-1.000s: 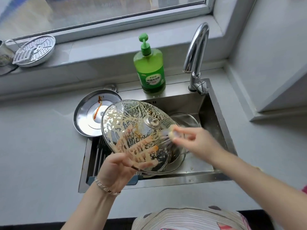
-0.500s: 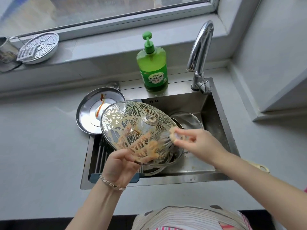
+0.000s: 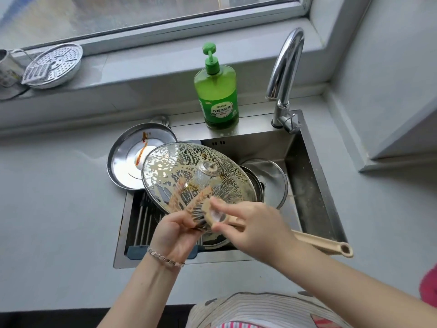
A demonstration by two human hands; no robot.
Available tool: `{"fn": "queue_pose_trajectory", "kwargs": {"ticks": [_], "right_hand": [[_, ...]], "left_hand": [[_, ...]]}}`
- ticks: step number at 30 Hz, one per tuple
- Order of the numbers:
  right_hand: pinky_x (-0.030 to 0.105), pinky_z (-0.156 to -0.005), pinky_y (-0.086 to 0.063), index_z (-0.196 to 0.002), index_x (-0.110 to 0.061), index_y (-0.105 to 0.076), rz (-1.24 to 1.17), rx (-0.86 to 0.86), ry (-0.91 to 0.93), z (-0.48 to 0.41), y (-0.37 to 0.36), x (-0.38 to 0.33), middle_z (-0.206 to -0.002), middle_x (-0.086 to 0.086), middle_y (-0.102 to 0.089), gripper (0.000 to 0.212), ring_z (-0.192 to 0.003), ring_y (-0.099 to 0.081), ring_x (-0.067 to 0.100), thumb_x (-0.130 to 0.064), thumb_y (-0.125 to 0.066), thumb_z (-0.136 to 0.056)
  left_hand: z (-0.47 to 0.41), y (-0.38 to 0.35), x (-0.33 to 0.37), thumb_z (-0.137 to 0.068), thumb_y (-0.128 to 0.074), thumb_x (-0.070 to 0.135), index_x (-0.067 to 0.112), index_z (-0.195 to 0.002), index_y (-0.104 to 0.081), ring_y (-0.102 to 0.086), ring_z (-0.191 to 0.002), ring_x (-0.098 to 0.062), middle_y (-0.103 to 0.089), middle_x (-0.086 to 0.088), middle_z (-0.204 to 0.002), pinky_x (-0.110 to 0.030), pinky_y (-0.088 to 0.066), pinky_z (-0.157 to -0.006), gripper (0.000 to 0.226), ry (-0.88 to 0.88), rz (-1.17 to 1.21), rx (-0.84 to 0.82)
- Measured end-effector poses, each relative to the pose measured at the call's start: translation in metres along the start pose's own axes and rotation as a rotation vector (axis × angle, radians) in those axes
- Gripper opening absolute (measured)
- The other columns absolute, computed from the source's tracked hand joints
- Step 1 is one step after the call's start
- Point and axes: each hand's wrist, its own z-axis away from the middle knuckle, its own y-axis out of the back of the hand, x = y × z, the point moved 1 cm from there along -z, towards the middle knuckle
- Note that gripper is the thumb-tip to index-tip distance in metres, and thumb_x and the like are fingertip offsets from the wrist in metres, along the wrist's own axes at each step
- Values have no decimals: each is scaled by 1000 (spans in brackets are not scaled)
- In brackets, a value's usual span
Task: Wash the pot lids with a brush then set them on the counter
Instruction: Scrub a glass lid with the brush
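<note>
The left hand (image 3: 175,235) grips the near rim of the soapy glass lid (image 3: 189,171), held tilted above the left half of the sink (image 3: 326,190). The right hand (image 3: 257,228) grasps the beige brush (image 3: 319,243) just behind its head, bristles against the lid's near edge. 1 stained steel lid (image 3: 127,162) lies on the counter (image 3: 59,209) at the sink's far-left corner.
</note>
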Motion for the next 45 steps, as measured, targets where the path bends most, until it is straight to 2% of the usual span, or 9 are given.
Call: {"fn": "queue_pose_trajectory", "kwargs": {"ticks": [7,12,18,23,27,30,36,40,45], "right_hand": [[28,-68,-49,-125,-57,-40,97,-100,-9,9,19,33,-98,-11,-69,52,-88,-59,6,-65,-36,-74],[20,-45,-41,-125,-43,-50,15,-7,196,6,6,9,-65,-16,-57,50,-54,-42,0,-61,-48,-78],[19,-58,-39,-118,-49,-56,-149,73,-324,-4,37,85,-59,-24,-56,39,-57,-50,-4,-52,-61,-80],[16,-55,-39,-112,-61,-42,-130,-40,-59,11,18,50,-58,-27,-54,44,-60,-52,-5,-46,-67,-79],[20,-58,-37,-115,-54,-53,-134,112,-359,-3,36,98,-58,-23,-52,37,-58,-48,-2,-48,-63,-81],[17,-62,-41,-107,-62,-47,-163,81,-223,0,31,83,-64,-26,-58,39,-60,-52,-5,-45,-67,-79],[28,-55,-28,-118,-45,-58,-143,143,-425,-23,47,116,-53,-9,-39,39,-53,-36,6,-55,-59,-80],[28,-57,-27,-110,-54,-56,-374,26,-268,-26,38,97,-51,-14,-40,33,-54,-31,9,-53,-62,-77],[37,-72,-46,-118,-46,-58,-257,122,-451,-43,45,123,-82,-1,-64,44,-74,-55,19,-61,-58,-76]], "left_hand": [[6,2,6,-54,-30,-20,9,-117,-55,-58,-104,-49,-57,-33,-119,-64,-48,-76,74,-78,23,64],[2,0,8,-25,-65,-21,1,-137,-37,-53,-112,-49,-48,-37,-127,-57,-53,-73,118,-4,-17,12],[12,3,8,-22,-67,-20,30,-133,-39,-54,-109,-51,-55,-28,-126,-66,-48,-69,124,-154,-15,-63],[6,5,7,-22,-68,-19,32,-132,-39,-54,-110,-51,-53,-29,-128,-69,-46,-71,125,-159,-9,-110],[9,7,6,-25,-67,-20,27,-135,-36,-51,-115,-51,-49,-29,-132,-66,-48,-72,123,-132,-32,-128],[8,9,7,-31,-61,-21,26,-129,-46,-49,-117,-50,-47,-29,-134,-66,-47,-74,110,-123,-57,-170],[2,22,4,-70,-15,-23,37,-138,20,15,-135,-44,14,-22,-146,-68,-1,-105,97,1,39,-548],[0,30,1,-68,-11,-23,22,-146,13,14,-135,-47,12,-25,-147,-67,1,-107,93,67,23,-563],[0,35,-2,-70,-19,-23,1,-145,-2,-8,-138,-49,-1,-33,-147,-64,-14,-106,81,91,0,-417]]}}
